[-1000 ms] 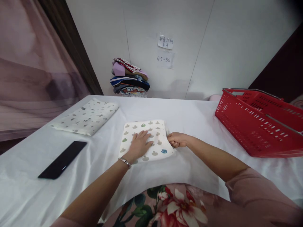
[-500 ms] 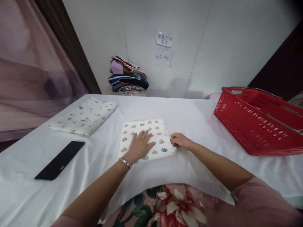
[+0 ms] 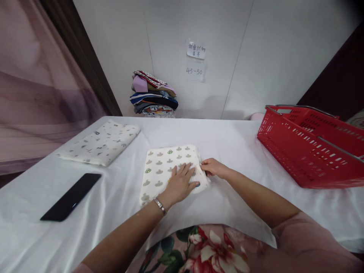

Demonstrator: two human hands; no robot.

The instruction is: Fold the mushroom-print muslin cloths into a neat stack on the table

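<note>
A folded white cloth with a mushroom print [image 3: 159, 167] lies on the table in front of me. My left hand [image 3: 181, 184] rests flat on its right half, fingers spread, a metal bracelet on the wrist. At the cloth's right edge, my right hand [image 3: 212, 168] has its fingers closed on the edge layers. The fingertips there are partly hidden by the fabric. Farther left, a second folded white cloth with small grey motifs [image 3: 105, 142] lies by itself, touched by neither hand.
A black flat slab [image 3: 71, 197] lies at the left on the white-covered table [image 3: 227, 138]. To the right stands a red plastic basket [image 3: 307, 155] with metal handles. Behind the far edge is a stack of folded fabrics [image 3: 155, 94]; paper notes [image 3: 195, 60] hang on the wall.
My left hand has slid to the right across the mushroom-print cloth, uncovering its left part. My right hand has shifted slightly left, still at the cloth's right edge.
</note>
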